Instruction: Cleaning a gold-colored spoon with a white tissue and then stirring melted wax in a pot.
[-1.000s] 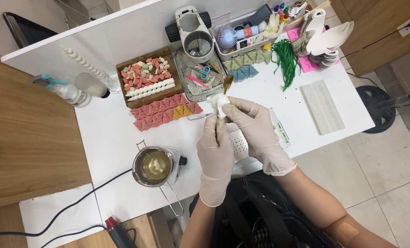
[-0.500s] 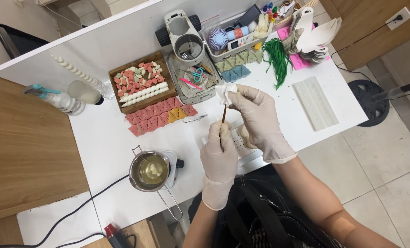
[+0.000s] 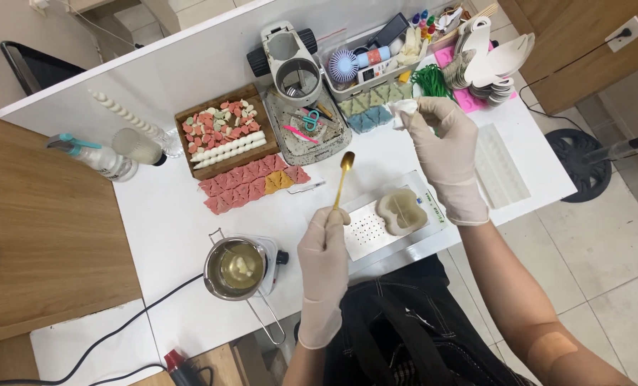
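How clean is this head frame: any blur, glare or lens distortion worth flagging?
Head view: even, soft lighting with faint shadows; the gloved left hand and its gold long-handled spoon look sharp; mild glare on the white tabletop; table edges bow slightly from the wide lens.

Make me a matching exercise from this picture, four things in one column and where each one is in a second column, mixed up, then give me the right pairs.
Things:
1. spoon
2. tissue
3. pot
4. heart mould

Places:
A. on the metal tray in front of the person
B. in the left hand, bowl end pointing up
C. on the small hot plate at the near edge of the table
D. pinched in the right hand, raised over the table

Pairs: 1-B, 2-D, 3-C, 4-A
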